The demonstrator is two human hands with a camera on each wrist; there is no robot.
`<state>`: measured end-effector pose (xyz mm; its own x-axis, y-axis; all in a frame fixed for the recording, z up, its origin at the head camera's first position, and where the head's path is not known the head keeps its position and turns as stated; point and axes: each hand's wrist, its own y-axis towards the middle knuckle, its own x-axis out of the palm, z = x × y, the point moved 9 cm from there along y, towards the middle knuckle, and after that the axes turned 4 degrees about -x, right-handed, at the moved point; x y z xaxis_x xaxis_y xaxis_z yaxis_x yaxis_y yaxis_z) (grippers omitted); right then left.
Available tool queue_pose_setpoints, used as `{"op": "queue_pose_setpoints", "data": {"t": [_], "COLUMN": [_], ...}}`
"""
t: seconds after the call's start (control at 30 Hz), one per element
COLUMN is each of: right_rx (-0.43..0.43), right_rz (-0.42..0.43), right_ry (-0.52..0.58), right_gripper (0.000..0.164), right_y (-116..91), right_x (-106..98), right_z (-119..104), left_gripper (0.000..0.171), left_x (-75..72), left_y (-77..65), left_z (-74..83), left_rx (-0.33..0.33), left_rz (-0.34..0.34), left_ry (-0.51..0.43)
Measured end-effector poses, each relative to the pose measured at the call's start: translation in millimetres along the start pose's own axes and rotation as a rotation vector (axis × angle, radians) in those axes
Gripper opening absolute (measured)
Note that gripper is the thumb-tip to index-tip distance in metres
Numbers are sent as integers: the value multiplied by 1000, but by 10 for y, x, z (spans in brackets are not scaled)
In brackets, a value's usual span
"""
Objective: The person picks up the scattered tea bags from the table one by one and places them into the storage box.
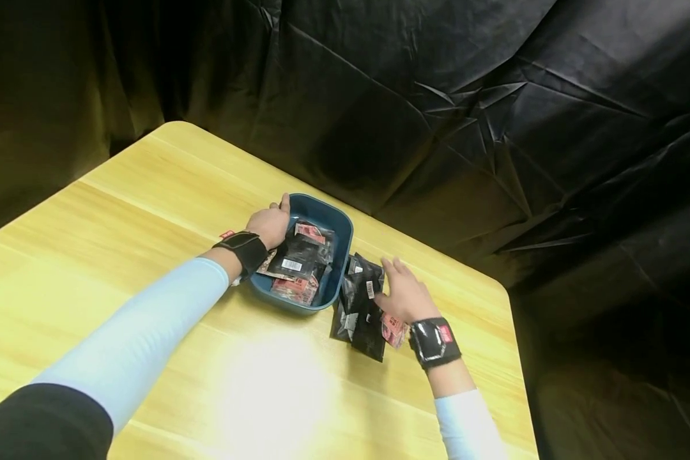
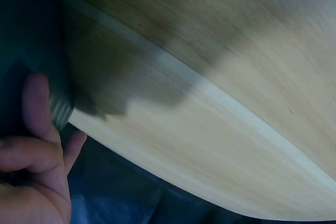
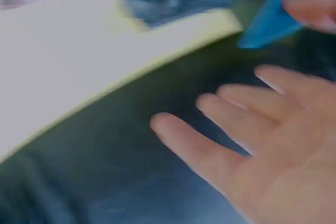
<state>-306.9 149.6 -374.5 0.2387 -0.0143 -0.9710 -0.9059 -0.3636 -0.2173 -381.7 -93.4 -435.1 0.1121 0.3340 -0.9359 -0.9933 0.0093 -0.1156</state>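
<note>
A dark blue plastic basin (image 1: 345, 255) stands on the table with several black and pink-printed packets (image 1: 305, 252) inside. At its far left rim my left hand (image 1: 270, 225) holds the wall; in the left wrist view, fingers (image 2: 38, 108) of that hand lie against the basin's dark side. My right hand (image 1: 405, 294) hovers just right of the basin, fingers spread and holding nothing, also in the right wrist view. Beneath and beside it lie several black packets (image 1: 359, 294), and a pink packet (image 1: 393, 329) is partly covered by the hand.
The wooden table (image 1: 167, 185) has rounded corners, and its far edge runs close behind the basin. Black sheeting (image 1: 437, 128) hangs behind it and on the right. A bright glare spot (image 1: 276, 390) lies on the near tabletop.
</note>
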Motion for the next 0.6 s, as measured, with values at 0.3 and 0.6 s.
{"op": "queue_pose_setpoints", "data": {"t": [0.3, 0.6], "right_rx": [92, 3], "right_rz": [-146, 267], "right_ry": [101, -145], "right_gripper": [95, 36], "right_y": [-304, -313], "right_x": [871, 716], "right_z": [659, 657], "left_gripper": [65, 65], "left_x": [-59, -9], "left_y": [-14, 21], "left_z": [21, 6], "left_rx": [5, 5], "left_rz": [6, 13], "left_ry": [16, 13]}}
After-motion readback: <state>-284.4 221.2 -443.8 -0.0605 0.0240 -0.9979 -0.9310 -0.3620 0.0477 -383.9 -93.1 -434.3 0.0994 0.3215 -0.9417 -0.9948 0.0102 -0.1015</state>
